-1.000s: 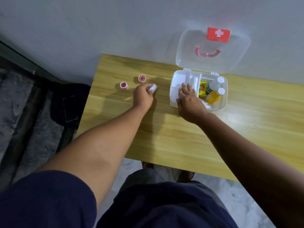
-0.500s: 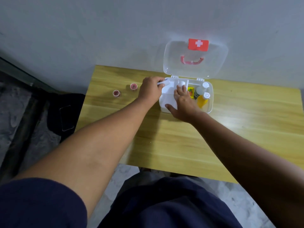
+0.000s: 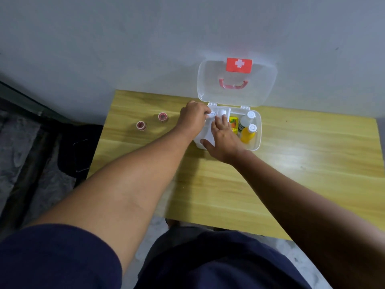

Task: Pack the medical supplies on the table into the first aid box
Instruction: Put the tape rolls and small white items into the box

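We see dark blue sleeves (image 3: 52, 257) and dark shorts (image 3: 218, 261) at the near edge of the view, both bare forearms reaching out over the tabletop (image 3: 291, 174).

Right hand (image 3: 224, 140) lies palm down on the near-left part of the first aid box (image 3: 257, 130), fingers spread flat over the white contents, thumb at the box's near-left corner. Not gripping anything we can make out.

Left hand (image 3: 192, 119) is at the box's left wall, fingers curled and pinched on a small white item (image 3: 211, 115) with dark print, held right over the far-left compartment. Can't tell exactly what the item is.

Box sits toward the far edge of the tabletop, about mid-width, open. Inside, right side: an orange bottle (image 3: 246, 134) and a clear bottle (image 3: 244, 120), both white-capped, lying side by side. Just left of them a yellow packet (image 3: 234, 124). A white roll (image 3: 222, 112) stands in a far compartment, just beyond the right fingertips.

Two small red-rimmed tape rolls (image 3: 141, 125) (image 3: 162, 116) are on the tabletop near its left edge, left of the left hand, apart from the box and from each other.

The clear lid (image 3: 260, 90) stands upright against the grey wall (image 3: 125, 38), with a red cross label (image 3: 239, 65) and a red handle (image 3: 233, 85) on it.
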